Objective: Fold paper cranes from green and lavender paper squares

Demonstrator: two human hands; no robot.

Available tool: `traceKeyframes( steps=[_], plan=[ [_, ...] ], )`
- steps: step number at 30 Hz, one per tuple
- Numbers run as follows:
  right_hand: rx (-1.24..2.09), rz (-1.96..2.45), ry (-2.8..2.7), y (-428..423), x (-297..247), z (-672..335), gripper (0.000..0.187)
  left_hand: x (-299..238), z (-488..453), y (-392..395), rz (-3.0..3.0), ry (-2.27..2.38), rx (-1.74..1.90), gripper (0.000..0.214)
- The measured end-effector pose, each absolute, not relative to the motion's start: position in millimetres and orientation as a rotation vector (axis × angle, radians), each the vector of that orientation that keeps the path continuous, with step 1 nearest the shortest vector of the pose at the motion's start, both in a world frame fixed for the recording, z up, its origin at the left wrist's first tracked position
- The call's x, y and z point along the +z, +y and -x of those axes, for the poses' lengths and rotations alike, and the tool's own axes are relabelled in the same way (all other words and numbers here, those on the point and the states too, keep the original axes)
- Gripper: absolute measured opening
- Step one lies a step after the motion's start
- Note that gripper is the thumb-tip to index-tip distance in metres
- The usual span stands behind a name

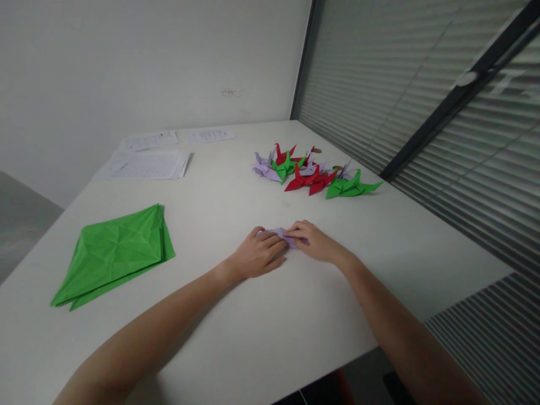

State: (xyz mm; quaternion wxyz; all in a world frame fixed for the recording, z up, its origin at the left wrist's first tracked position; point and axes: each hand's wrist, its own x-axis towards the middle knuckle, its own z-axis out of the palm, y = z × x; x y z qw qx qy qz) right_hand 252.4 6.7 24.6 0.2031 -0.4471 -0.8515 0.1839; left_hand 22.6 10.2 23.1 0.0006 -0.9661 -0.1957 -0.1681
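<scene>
A small piece of folded lilac paper lies on the white table, pressed between both hands. My left hand rests on its left part with fingers curled over it. My right hand pinches its right end against the table. Most of the lilac paper is hidden under the fingers. Beyond the hands lies a cluster of finished paper cranes in lilac, red and green.
A stack of green paper sheets lies at the left of the table. Printed white papers sit at the far left by the wall. Blinds cover the window on the right. The table's near edge runs below my forearms.
</scene>
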Motion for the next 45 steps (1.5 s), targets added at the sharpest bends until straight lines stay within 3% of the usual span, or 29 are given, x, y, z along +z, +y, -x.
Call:
traceKeyframes(
  steps=[12,19,32,45],
  plan=[
    [0.378,1.288,-2.470,-0.9,29.4,-244.6,0.042,28.3,-21.8,7.8,2.937,-0.891,-0.623,0.045],
    [0.426,1.126,-2.491,-2.2,27.6,-238.4,0.027,23.7,-24.0,11.2,2.977,-0.975,-0.587,0.020],
    [0.313,1.162,-2.476,-1.0,23.2,-232.8,0.015,23.7,-21.0,17.1,3.033,-0.871,-0.529,0.016],
    [0.620,1.115,-2.387,9.7,16.7,-250.9,0.014,16.7,-14.4,24.0,3.126,-0.681,-0.563,0.017]
  ],
)
